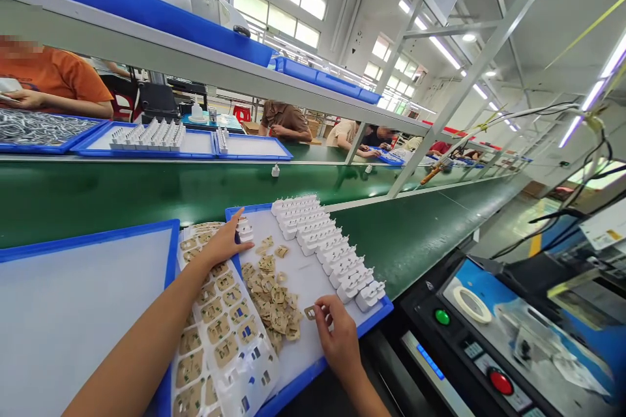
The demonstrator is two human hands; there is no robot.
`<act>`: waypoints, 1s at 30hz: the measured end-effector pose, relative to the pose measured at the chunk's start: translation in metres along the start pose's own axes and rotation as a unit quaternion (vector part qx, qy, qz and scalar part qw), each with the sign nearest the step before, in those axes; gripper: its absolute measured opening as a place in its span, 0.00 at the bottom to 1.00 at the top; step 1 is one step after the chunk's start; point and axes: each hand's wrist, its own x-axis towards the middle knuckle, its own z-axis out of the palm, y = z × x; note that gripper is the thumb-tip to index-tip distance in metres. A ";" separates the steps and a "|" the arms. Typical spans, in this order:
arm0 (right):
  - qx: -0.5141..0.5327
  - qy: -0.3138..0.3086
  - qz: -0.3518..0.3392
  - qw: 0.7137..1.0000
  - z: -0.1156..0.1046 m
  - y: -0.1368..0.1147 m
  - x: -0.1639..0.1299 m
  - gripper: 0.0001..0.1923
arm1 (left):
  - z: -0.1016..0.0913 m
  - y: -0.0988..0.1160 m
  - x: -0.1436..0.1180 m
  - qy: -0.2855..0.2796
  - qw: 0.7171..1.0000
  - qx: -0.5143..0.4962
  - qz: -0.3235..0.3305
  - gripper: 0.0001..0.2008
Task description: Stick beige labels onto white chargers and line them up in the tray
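The right hand (339, 337) is pinching a small tan square circuit piece (310, 312) over the blue-rimmed white tray (313, 371) holding white plastic plugs (325, 244), while the left hand (223, 242) is lying open on a clear blister sheet (222, 339).

My right grip (337, 332) pinches a small tan board piece (310, 312), matt and flat, like thin card or circuit board. My left grip (222, 244) rests on a clear, glossy plastic blister sheet (229, 352) that shines under the lights. The tray (342, 345) has a smooth blue plastic rim and a pale matt floor. White plugs (323, 241) look like smooth moulded plastic with a slight sheen. The conveyor belt (147, 195) is dark green, rubbery and faintly glossy.
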 end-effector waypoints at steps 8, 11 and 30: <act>-0.005 0.009 -0.010 1.000 -0.001 -0.001 -0.001 0.09 | 0.001 -0.003 0.001 0.002 1.000 -0.014 0.013 0.53; -0.007 0.006 -0.015 1.000 -0.001 -0.001 -0.001 0.09 | 0.001 -0.001 0.001 0.003 1.000 -0.011 0.013 0.52; -0.005 0.010 -0.013 1.000 -0.002 -0.005 0.002 0.12 | -0.059 0.157 -0.063 0.120 0.952 0.009 0.283 0.20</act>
